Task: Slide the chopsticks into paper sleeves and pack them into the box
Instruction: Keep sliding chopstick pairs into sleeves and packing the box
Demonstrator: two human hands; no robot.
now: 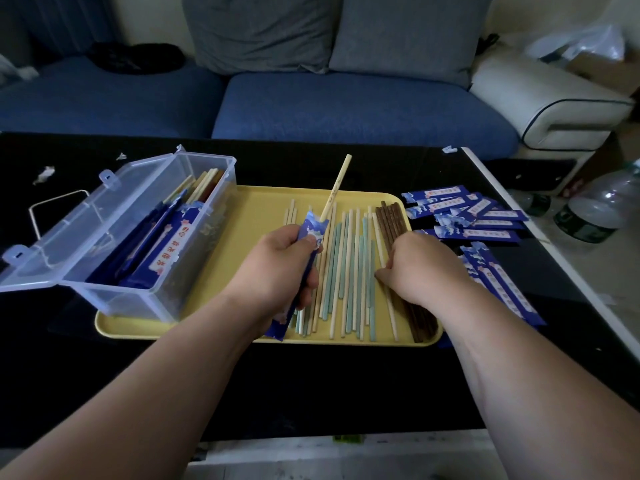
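My left hand (pixel 282 263) grips a blue paper sleeve (pixel 300 278) over the yellow tray (pixel 263 202). A pale chopstick (pixel 337 187) sticks out of the sleeve's top, pointing away from me. My right hand (pixel 420 268) lies palm down on the loose chopsticks (pixel 349 268), fingertips touching a pale one beside the dark brown chopsticks (pixel 389 216); whether it pinches one is hidden. The clear plastic box (pixel 145 230) stands open on the tray's left end, with several sleeved chopsticks inside.
Empty blue sleeves (pixel 474 216) lie spread on the black table right of the tray. The box lid (pixel 59 237) hangs open to the left. Plastic bottles (pixel 595 209) stand on the floor at right. A blue sofa (pixel 311 105) runs behind the table.
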